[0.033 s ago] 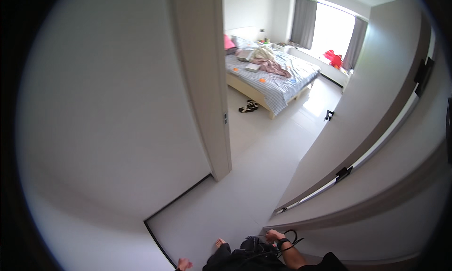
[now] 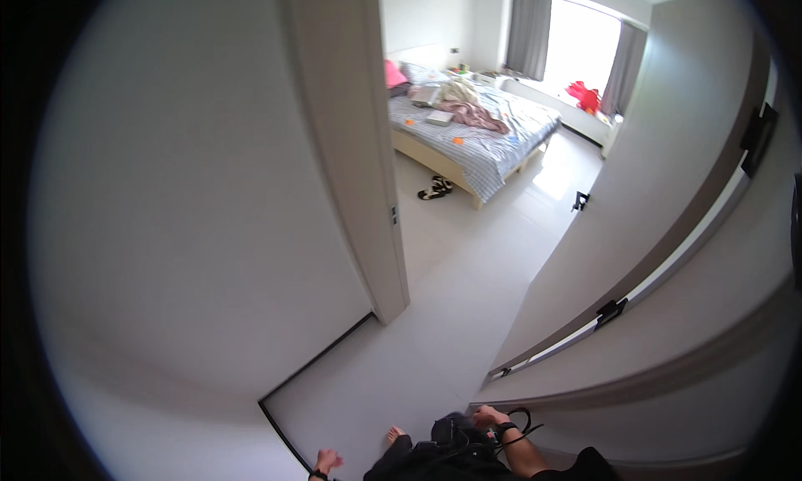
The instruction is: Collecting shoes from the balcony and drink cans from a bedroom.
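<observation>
My right hand [image 2: 489,416] is at the lower edge, right of my dark clothing, with its fingers curled in; what they hold, if anything, is hidden. A dark band circles that wrist. A black cable [image 2: 528,422] loops beside it, near the open door's lower edge. My left hand [image 2: 328,460] hangs near the white wall at lower left, its fingers loosely apart and nothing visible in them. There is a dark band on that wrist too. One bare foot [image 2: 395,434] shows on the pale floor between my hands.
A doorway with a beige frame [image 2: 368,230] opens into a bedroom. The white door [image 2: 643,164], with a black handle [image 2: 581,201], stands open on the right. Beyond are a bed [image 2: 476,147] with rumpled bedding, dark slippers [image 2: 435,188] and grey curtains [image 2: 529,34] at a bright window.
The bedroom and door frame have shifted slightly left in the view. More of my left hand and its wristband now shows. The cable beside my right hand has changed shape slightly.
</observation>
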The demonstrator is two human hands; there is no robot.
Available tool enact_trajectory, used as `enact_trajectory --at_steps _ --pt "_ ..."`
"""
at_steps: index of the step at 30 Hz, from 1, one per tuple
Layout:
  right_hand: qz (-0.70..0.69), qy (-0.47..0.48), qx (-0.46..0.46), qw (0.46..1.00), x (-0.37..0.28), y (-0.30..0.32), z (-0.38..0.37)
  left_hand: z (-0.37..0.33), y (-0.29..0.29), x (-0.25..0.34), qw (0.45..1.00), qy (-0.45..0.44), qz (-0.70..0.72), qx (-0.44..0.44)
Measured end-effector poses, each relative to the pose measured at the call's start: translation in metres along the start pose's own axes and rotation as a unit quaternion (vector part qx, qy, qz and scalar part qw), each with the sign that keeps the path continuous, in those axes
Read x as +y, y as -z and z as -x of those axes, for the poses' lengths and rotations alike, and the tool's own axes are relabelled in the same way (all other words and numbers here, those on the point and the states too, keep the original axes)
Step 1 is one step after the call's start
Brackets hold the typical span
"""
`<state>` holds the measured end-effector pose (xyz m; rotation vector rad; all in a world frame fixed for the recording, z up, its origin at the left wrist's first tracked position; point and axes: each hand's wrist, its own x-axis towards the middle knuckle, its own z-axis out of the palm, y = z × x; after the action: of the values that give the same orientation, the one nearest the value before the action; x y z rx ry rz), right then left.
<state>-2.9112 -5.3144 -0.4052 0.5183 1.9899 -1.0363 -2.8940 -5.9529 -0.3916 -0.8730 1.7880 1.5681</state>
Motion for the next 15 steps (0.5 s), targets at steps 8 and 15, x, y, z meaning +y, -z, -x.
enact_trajectory --at_steps 8,15 --pt "-0.101 -0.067 0.062 0.991 -0.085 0.096 -0.129 -0.197 -0.113 0.433 0.939 -0.296 -0.176 0.024" --pt "0.026 0.154 0.106 0.982 -0.089 0.332 -0.321 -0.279 -0.238 0.521 0.917 -0.038 -0.322 -0.234"
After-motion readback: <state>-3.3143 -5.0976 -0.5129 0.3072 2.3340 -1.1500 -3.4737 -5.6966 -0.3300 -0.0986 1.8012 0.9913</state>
